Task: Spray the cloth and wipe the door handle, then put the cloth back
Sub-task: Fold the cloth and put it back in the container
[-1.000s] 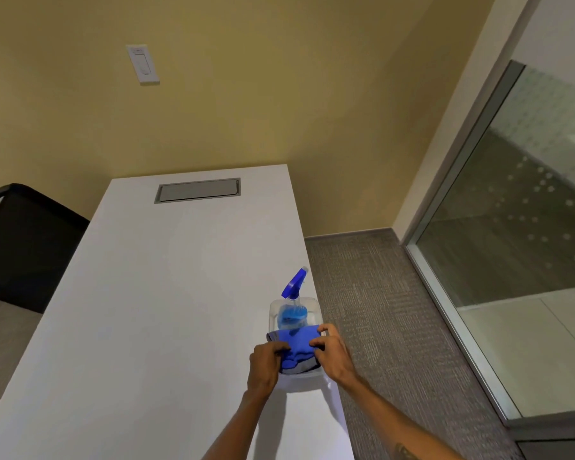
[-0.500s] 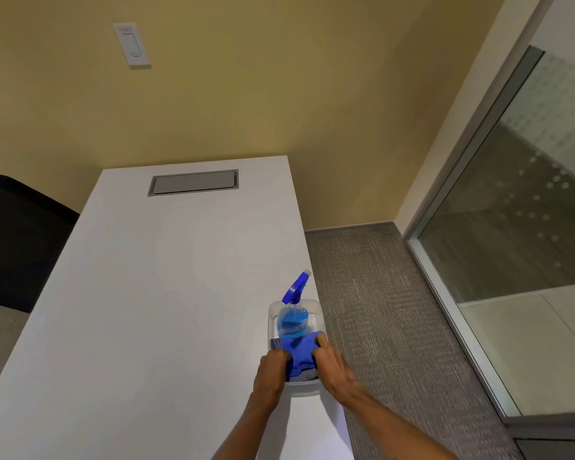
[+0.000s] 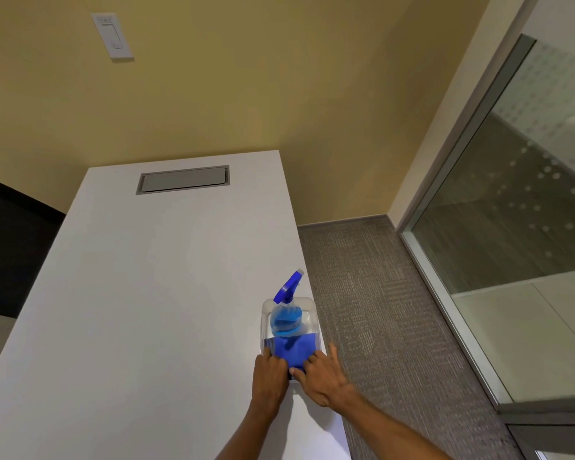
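A blue cloth (image 3: 292, 351) lies folded in the near end of a clear plastic bin (image 3: 307, 302) at the right edge of the white table (image 3: 153, 293). Behind the cloth, in the same bin, stands a spray bottle (image 3: 285, 318) with blue liquid and a blue trigger head. My left hand (image 3: 269, 376) presses on the cloth's left side, and my right hand (image 3: 322, 376) on its right side, fingers on the fabric. The near rim of the bin is hidden under both hands. No door handle is in view.
A grey cable hatch (image 3: 182, 179) is set into the table's far end. A dark chair (image 3: 10, 247) stands at the left. Carpet (image 3: 372, 293) runs to the right, up to a glass wall with a metal frame (image 3: 452, 293). A wall switch (image 3: 113, 35) hangs high on the yellow wall.
Both hands have pushed the cloth down from a raised bunch to flat inside the bin. The right hand's fingers have spread out. The camera has moved slightly.
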### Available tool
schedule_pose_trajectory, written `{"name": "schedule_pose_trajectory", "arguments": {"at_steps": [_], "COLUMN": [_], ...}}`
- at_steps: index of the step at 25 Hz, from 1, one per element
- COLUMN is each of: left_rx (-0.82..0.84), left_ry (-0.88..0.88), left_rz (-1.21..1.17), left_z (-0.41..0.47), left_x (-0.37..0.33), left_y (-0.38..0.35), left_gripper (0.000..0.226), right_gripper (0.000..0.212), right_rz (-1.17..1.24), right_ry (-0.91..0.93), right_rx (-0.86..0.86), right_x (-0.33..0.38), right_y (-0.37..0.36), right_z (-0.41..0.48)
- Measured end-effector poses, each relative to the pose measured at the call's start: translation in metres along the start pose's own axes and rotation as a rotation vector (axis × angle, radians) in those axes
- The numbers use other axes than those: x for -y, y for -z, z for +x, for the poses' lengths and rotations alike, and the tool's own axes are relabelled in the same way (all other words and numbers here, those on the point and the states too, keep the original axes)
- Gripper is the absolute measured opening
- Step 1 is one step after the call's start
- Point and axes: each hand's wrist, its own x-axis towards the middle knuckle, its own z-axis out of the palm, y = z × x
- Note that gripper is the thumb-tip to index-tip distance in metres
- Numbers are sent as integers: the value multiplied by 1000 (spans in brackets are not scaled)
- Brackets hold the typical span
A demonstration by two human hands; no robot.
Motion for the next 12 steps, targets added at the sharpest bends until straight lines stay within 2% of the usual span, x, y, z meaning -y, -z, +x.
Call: {"name": "schedule_pose_trajectory", "arguments": {"at_steps": [1, 3, 7, 12], "left_rx": [-11, 69, 182, 160], "left_ry": [-42, -58, -93, -116], "left_rz": [51, 206, 430, 472], "left_z": [0, 1, 5, 8], "left_x": [2, 4, 4, -4], "left_y": [-4, -7, -9, -4], "left_gripper": [44, 45, 38, 32], "right_gripper": [51, 48, 50, 45], "right_rz": [-14, -26, -9, 66], "right_ry": [22, 40, 48, 20], "right_rx": [10, -3, -30, -72], "right_x": [1, 2, 5, 6], "right_y": [-1, -3, 0, 8], "right_z": [-2, -3, -5, -12]}}
